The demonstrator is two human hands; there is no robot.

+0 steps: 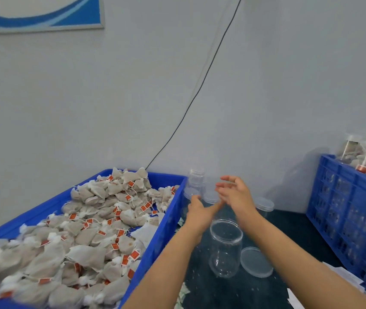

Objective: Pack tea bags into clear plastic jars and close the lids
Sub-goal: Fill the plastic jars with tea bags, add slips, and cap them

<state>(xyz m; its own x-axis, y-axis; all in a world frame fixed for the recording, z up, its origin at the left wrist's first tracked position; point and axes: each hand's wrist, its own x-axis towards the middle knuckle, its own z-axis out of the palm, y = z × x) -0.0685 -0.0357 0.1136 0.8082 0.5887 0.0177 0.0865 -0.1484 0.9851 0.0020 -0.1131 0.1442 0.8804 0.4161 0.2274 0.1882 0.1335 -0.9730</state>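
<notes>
A blue crate point(168, 221) on the left is heaped with grey tea bags point(92, 230) carrying orange tags. An empty clear jar point(225, 248) stands open on the dark table, its lid point(256, 262) lying flat just to its right. Behind it, several empty lidded clear jars point(196, 181) are stacked against the wall. Both my hands are stretched out over the open jar toward that stack. My left hand point(200, 214) has its fingertips at a lidded jar and its thumb pointing right. My right hand point(236, 194) is spread and holds nothing.
A second blue crate point(345, 210) on the right holds filled jars point(365, 152) of tea bags. Another lidded jar point(264, 207) stands behind my right forearm. Paper sheets point(342, 277) lie at the table's right front. A black cable point(200, 90) hangs down the wall.
</notes>
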